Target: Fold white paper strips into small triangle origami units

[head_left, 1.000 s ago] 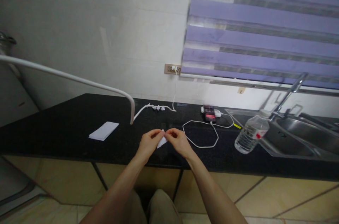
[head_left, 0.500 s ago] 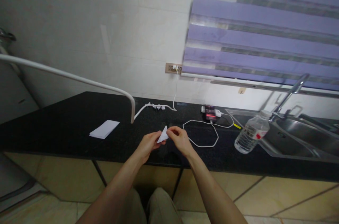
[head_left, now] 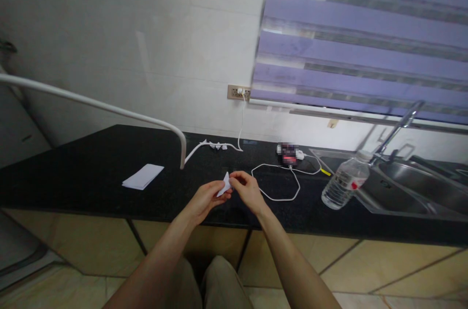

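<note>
White paper stack, flat, apparently remaining | Left hand, fingers clamped on folded white paper above black countertop, which paper I judge part-finished | Small white paper pieces, behind, apparently done | Right hand, thumb and forefinger pinching the folded white paper's edge

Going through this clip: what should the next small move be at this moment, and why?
Probably a light pinch by the right hand along the right edge of the small white paper. The left hand seems to steady it, thumb against its face, and the right thumb and forefinger are at that edge. How firmly it is creased is too small to tell.
</note>
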### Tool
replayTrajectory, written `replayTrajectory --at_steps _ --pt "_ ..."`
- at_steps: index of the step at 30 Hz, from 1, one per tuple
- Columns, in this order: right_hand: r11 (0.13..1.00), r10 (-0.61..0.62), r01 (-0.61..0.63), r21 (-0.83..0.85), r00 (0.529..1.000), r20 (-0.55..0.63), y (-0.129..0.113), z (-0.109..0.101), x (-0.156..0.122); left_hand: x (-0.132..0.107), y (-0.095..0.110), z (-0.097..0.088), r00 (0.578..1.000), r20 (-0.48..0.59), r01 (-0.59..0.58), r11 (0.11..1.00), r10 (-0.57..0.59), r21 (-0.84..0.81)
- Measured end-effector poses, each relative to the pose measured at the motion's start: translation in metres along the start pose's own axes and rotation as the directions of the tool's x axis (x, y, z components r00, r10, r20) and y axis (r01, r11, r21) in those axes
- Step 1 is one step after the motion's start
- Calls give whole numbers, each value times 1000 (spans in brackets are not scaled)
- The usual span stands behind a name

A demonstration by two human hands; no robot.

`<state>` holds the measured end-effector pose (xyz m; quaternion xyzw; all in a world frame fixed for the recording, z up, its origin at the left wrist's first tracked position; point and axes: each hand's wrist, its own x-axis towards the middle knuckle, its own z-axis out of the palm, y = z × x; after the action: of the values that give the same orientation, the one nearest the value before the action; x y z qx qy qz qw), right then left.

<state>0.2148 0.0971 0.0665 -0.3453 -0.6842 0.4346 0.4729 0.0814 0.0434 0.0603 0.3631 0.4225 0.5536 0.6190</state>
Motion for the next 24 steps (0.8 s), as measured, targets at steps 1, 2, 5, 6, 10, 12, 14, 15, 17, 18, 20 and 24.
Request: replayTrajectory --at_steps 1,2,5,6,10,12,14,15,17,18,20,24 --pt "1000 -13 13 -8 999 -29 0 0 0 0 0 0 1000 -9 -4 1000 4 12" --pt "1000 -23 22 -15 998 -53 0 0 -1 1 -1 -1 1000 -23 -10 999 10 30" --pt "1000 -21 21 8 999 -45 0 1 -3 3 -3 -1 997 -63 -32 995 38 96" --pt "999 -13 14 29 1000 -21 0 2 -4 4 -4 -1 996 -72 -38 992 47 117" --pt "995 23 -29 97 998 62 2 6 -5 6 -6 1 992 -89 -68 980 86 187" --pt "994 33 -42 103 996 84 3 7 -5 6 -6 2 990 -81 -95 972 115 217" --pt "994 36 -45 98 995 95 3 7 -4 5 -4 2 989 -67 -115 966 134 230" --pt "994 35 -44 95 994 99 3 7 -4 4 -4 2 989 -62 -117 966 135 230" --pt "995 28 -38 90 994 107 3 6 -4 3 -2 2 990 -52 -116 968 131 222" --pt "996 23 -32 85 994 109 3 5 -3 3 -2 1 991 -44 -114 969 127 218" --pt "997 11 -18 72 994 106 4 4 -3 2 -2 0 992 -27 -112 969 121 220" --pt "998 3 -9 56 994 105 6 2 -2 3 -2 -2 995 -16 -90 967 96 240"
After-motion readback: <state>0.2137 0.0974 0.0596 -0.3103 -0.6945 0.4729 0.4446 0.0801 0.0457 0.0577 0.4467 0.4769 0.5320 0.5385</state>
